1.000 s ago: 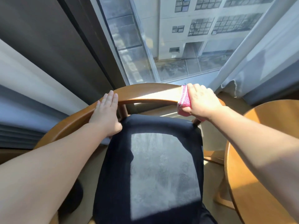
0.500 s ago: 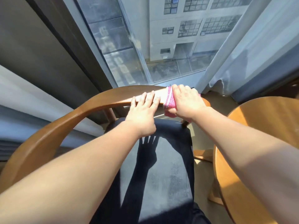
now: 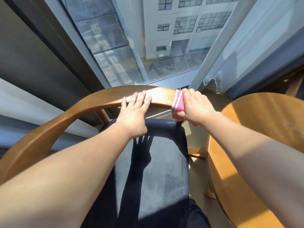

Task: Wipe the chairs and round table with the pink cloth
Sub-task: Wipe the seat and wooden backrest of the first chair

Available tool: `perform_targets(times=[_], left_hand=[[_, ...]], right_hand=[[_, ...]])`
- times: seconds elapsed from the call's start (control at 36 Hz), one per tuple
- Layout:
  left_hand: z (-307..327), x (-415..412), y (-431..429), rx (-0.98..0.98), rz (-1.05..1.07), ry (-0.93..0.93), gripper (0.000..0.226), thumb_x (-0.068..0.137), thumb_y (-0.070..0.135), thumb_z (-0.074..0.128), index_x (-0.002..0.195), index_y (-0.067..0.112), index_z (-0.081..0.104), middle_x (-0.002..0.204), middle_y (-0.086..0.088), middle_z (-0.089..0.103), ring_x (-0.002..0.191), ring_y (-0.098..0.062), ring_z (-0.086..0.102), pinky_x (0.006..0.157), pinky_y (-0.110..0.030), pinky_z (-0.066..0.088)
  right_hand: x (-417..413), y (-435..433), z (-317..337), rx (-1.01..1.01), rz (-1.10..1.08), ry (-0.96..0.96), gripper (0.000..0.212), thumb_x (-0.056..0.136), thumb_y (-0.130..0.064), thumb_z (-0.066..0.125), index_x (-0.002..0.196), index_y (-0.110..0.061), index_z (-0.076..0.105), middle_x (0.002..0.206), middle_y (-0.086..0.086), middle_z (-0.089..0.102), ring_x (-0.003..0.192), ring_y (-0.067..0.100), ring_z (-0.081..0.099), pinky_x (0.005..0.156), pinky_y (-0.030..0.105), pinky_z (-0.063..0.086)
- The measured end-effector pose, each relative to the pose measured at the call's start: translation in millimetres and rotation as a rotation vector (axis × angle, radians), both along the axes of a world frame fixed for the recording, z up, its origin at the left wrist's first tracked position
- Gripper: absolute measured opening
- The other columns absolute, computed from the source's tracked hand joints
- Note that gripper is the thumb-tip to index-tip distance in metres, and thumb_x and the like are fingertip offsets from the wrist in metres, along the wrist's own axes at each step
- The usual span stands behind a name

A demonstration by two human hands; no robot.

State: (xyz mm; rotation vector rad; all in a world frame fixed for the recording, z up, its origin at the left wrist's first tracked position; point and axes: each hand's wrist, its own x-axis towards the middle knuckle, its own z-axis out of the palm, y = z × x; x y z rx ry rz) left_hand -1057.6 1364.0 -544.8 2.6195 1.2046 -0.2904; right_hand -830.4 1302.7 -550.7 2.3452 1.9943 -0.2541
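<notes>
The person is leaning over a wooden chair [image 3: 49, 127] with a curved back rail and a dark blue seat cushion [image 3: 158, 170], both bare arms reaching forward. The right hand [image 3: 196, 106] is gripping the pink cloth [image 3: 178, 102], its fingers [image 3: 189, 94] curled together over the top of the rail so that the cloth is being pinched around the wood at the rail's right end. The cloth is wrapping that end of the rail, with a pale stripe showing along its left edge and a pink fold hanging below the hand. The left hand [image 3: 134, 112] is lying flat on the rail just beside the cloth, palm down, its fingers [image 3: 141, 97] slightly spread and holding nothing. Sunlight is falling across the rail and the cushion, and the left hand is casting a dark shadow on the seat. The round table [image 3: 269, 129], a light wooden surface, is standing just right of the chair, beneath the right forearm. A window [image 3: 131, 46] and a pale curtain [image 3: 238, 46] are filling the background.
</notes>
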Motion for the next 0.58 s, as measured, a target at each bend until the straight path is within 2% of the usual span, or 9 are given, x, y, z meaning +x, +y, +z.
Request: perform_targets(times=[0.14,0.25,0.33,0.39,0.44,0.5,0.53,0.58], left_hand=[[1.9,-0.5,0.6,0.003,-0.003,-0.002,0.101,0.068,0.014,0.053,0.149,0.026,-0.005,0.158,0.002,-0.013,0.144,-0.021,-0.012,0.114,-0.049,-0.007],[2.1,-0.9,-0.7,-0.001,-0.005,0.002,0.101,0.067,0.014,0.052,0.150,0.026,-0.005,0.158,0.003,-0.014,0.144,-0.021,-0.013,0.114,-0.049,-0.008],[2.3,0.8,-2.5,0.003,0.006,0.007,0.101,0.067,0.015,0.052,0.149,0.026,-0.006,0.157,0.002,-0.014,0.144,-0.021,-0.014,0.114,-0.049,-0.008],[3.4,1.2,-3.4,-0.005,0.022,0.004,0.100,0.068,0.015,0.050,0.149,0.026,-0.006,0.157,0.001,-0.014,0.143,-0.020,-0.014,0.115,-0.047,-0.007],[5.4,-1.0,-4.9,-0.005,0.033,0.001,0.096,0.071,0.015,0.049,0.150,0.026,-0.005,0.158,0.001,-0.013,0.144,-0.019,-0.013,0.116,-0.044,-0.006],[6.1,-6.5,-9.2,0.014,0.028,0.005,0.093,0.075,0.015,0.049,0.150,0.024,-0.005,0.158,-0.001,-0.011,0.144,-0.017,-0.012,0.116,-0.040,-0.006],[5.8,-10.0,-12.4,0.022,0.030,0.002,0.093,0.076,0.015,0.050,0.150,0.023,-0.005,0.158,-0.002,-0.011,0.144,-0.017,-0.013,0.116,-0.038,-0.007],[4.7,-18.0,-20.2,0.031,0.045,-0.016,0.093,0.077,0.014,0.053,0.150,0.021,-0.005,0.158,-0.003,-0.011,0.144,-0.016,-0.013,0.114,-0.035,-0.008]], right_hand=[[-2.9,-0.2,7.0,-0.062,-0.071,0.034,0.073,0.079,-0.053,0.068,0.128,-0.007,0.039,0.114,0.015,0.051,0.103,0.034,0.053,0.084,0.044,0.043],[-2.4,-10.5,12.1,-0.105,-0.176,0.091,0.071,0.075,-0.040,0.076,0.124,-0.005,0.039,0.112,0.015,0.048,0.102,0.037,0.056,0.081,0.041,0.045],[-1.9,-19.7,16.4,-0.158,-0.321,0.181,0.067,0.067,-0.025,0.084,0.115,-0.009,0.039,0.101,0.009,0.042,0.090,0.038,0.061,0.074,0.047,0.055],[-6.3,-19.0,20.2,-0.194,-0.389,0.209,0.063,0.060,-0.016,0.084,0.104,-0.011,0.040,0.097,0.008,0.046,0.083,0.038,0.063,0.068,0.046,0.058],[-13.4,-13.2,26.2,-0.205,-0.436,0.207,0.055,0.053,-0.011,0.078,0.094,-0.008,0.043,0.087,0.010,0.056,0.070,0.035,0.066,0.060,0.041,0.059],[-16.3,-10.0,28.9,-0.231,-0.459,0.181,0.044,0.048,-0.009,0.076,0.082,-0.005,0.047,0.065,0.008,0.064,0.051,0.028,0.066,0.046,0.033,0.057],[-15.7,-10.3,27.6,-0.241,-0.443,0.167,0.037,0.050,-0.009,0.077,0.076,-0.006,0.051,0.057,0.006,0.063,0.043,0.023,0.064,0.040,0.029,0.053],[-10.6,-17.6,21.9,-0.172,-0.431,0.199,0.022,0.068,-0.016,0.077,0.069,-0.015,0.055,0.058,0.001,0.060,0.042,0.015,0.058,0.037,0.021,0.042]])
